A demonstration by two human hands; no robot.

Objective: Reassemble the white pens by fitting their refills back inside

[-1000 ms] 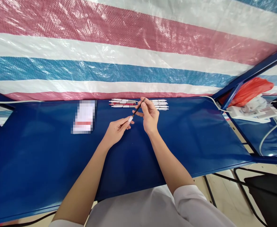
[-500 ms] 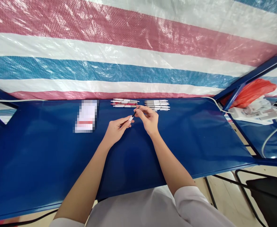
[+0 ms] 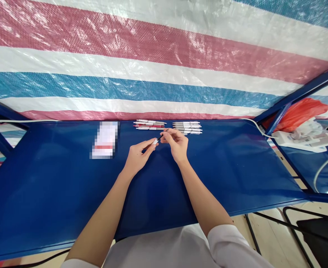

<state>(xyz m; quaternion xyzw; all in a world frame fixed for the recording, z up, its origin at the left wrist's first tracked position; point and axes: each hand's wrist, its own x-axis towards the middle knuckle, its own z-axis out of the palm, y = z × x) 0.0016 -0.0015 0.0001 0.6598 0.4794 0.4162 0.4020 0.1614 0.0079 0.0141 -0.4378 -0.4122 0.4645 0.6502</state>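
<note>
My left hand [image 3: 138, 154] is closed, its thumb and fingertips pinching the white end of a pen [image 3: 155, 142]. My right hand [image 3: 177, 146] grips the thin dark part at the pen's other end, thumb against fingers. Between the two hands the pen slants up to the right; whether its parts are joined or separate is too small to tell. Just beyond my hands, white pens lie in two groups: a left group [image 3: 150, 128] with a red one among it, and a right group [image 3: 186, 123], partly covered by my right hand.
The blue table [image 3: 225, 175] stretches under both arms. A blurred-out white and red item [image 3: 105, 139] lies left of the pens. Striped plastic sheeting [image 3: 141, 63] hangs behind the table. To the right are a red plastic bag [image 3: 300, 113], white boxes and a pale cable [image 3: 322, 167].
The view has shifted slightly, so the table sits a little lower in the picture. Both hands keep their hold on the pen, with only small finger movement.
</note>
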